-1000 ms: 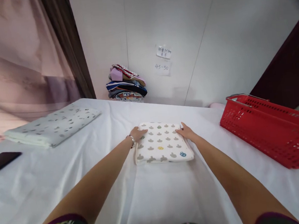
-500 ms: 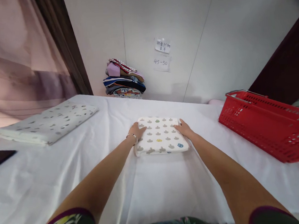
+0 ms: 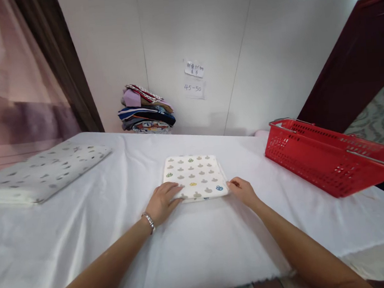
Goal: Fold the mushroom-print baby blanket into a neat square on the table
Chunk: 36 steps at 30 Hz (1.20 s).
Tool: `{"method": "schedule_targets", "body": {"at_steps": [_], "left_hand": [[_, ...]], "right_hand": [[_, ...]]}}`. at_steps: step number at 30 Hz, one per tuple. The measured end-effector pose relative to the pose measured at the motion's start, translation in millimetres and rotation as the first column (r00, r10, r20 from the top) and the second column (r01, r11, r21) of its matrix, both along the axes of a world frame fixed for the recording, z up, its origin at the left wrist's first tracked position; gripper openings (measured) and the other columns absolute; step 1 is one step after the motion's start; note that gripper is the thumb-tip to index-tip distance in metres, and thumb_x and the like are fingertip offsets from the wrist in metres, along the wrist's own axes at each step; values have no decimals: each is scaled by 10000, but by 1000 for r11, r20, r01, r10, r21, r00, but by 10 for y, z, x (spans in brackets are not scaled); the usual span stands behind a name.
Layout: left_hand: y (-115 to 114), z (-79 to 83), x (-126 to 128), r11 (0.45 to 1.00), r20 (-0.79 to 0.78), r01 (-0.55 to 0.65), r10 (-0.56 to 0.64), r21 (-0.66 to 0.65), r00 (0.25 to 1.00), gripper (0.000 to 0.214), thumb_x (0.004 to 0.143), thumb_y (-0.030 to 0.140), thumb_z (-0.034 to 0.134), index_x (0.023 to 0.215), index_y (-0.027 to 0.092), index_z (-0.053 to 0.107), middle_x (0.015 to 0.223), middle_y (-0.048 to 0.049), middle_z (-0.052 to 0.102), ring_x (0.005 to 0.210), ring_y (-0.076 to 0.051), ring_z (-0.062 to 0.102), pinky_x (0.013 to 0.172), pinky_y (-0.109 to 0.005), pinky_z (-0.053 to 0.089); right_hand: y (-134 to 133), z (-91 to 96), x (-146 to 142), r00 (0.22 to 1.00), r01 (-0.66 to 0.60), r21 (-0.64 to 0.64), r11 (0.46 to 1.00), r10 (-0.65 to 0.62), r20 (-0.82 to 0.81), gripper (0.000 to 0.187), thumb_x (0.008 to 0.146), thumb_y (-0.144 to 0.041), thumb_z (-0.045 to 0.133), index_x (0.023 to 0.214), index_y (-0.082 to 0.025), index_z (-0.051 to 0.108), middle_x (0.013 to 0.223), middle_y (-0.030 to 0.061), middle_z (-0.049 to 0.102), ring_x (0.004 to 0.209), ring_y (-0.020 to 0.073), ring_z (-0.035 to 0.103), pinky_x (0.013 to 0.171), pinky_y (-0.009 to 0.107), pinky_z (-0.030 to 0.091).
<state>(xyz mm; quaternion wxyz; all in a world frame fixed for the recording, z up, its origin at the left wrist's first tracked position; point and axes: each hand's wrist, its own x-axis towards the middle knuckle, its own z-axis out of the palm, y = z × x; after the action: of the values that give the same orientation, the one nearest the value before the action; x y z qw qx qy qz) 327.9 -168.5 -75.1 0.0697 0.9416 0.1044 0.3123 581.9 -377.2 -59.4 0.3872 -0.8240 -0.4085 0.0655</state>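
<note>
A neatly folded white cloth (image 3: 199,174) with grey, green, yellow and blue mushroom-like prints lies flat in the middle of the table. My left hand (image 3: 163,202), with a bracelet at its wrist, rests on the cloth's near-left corner; its fingers are stretched over the top and the thumb lies apart from them by the front edge. At the near-right corner, my right hand (image 3: 243,190) is closed, its thumb and fingertips pinching the cloth's edge.
A larger folded cloth (image 3: 46,170) with dark spots lies at the left. On the right stands a red plastic basket (image 3: 327,154) with metal handles. A stack of folded fabrics (image 3: 147,110) sits by the back wall, where paper notes (image 3: 194,89) hang. White fabric covers the table (image 3: 201,246).
Both hands have moved from the sides of the mushroom-print cloth down to its near corners. My right fingers have closed on the edge. The view has shifted to the right.
</note>
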Motion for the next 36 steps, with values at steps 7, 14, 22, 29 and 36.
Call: {"method": "schedule_targets", "body": {"at_steps": [7,14,22,29,36], "left_hand": [[-9,-32,20,998,10,-5,5,68,1000,316,852,310,464,1152,240,529,1134,-69,575,1090,-218,493,889,-408,434],[-13,-37,13,996,27,-8,6,85,1000,318,850,312,454,1151,241,530,1136,-72,584,1089,-221,504,900,-421,436],[7,-50,21,997,25,-10,8,76,1000,316,849,309,458,1153,257,529,1135,-65,588,1090,-221,511,908,-425,438],[1,-38,13,997,5,19,-19,79,1000,344,848,293,463,1187,245,504,1166,-64,570,1115,-217,490,923,-414,431],[5,-40,11,997,20,19,-21,76,1000,359,843,299,471,1198,251,500,1164,-65,575,1113,-223,497,921,-421,435]], "right_hand": [[170,65,-83,984,60,-70,996,-47,172,242,742,-451,514,732,-210,537,718,-22,552,643,129,493,563,230,326],[330,69,-52,974,75,-123,989,-47,221,236,757,-424,508,747,-197,573,845,25,572,801,157,519,643,238,345],[537,91,22,989,110,-249,962,-82,119,228,714,-400,569,628,-189,567,712,14,608,659,143,534,546,229,315],[489,64,-20,965,194,-124,973,-167,201,135,739,-284,512,636,-197,523,726,-10,560,680,124,498,571,220,311],[470,109,-54,969,103,-157,982,-64,237,224,816,-328,473,659,-196,565,762,6,570,727,130,508,615,223,324]]}}
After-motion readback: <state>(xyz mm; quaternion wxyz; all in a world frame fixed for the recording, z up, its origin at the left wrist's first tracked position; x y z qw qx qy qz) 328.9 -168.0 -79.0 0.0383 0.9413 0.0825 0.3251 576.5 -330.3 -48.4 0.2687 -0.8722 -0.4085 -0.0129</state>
